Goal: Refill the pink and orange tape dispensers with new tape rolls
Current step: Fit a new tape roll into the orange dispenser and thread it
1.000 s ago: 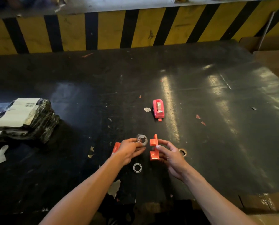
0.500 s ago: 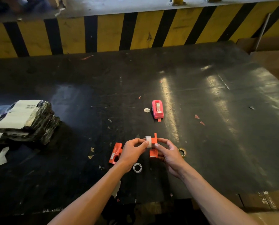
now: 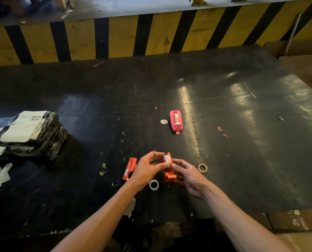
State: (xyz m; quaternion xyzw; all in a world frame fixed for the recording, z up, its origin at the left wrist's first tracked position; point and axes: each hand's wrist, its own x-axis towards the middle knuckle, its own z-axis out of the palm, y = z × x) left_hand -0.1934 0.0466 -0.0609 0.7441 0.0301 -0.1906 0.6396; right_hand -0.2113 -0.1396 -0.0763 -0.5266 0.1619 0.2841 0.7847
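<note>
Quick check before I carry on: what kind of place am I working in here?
Likely a warehouse or loading area: a yellow-and-black hazard-striped barrier behind the scuffed black worktable, wrapped, labelled parcels at left, cardboard boxes at right.

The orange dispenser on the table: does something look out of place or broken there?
The orange dispenser is in two pieces. One piece is at the right hand, where the left hand presses a tape roll. The other orange piece lies apart, left. It looks opened for refilling, not damaged.

Dark scuffed surface [image 3: 224, 160] carries pink dispenser [image 3: 176, 120], loose orange piece [image 3: 129, 168], two tape rolls [image 3: 202, 168] [image 3: 154, 185], black wrapped bundle [image 3: 27, 132] far left, paper scraps.
</note>
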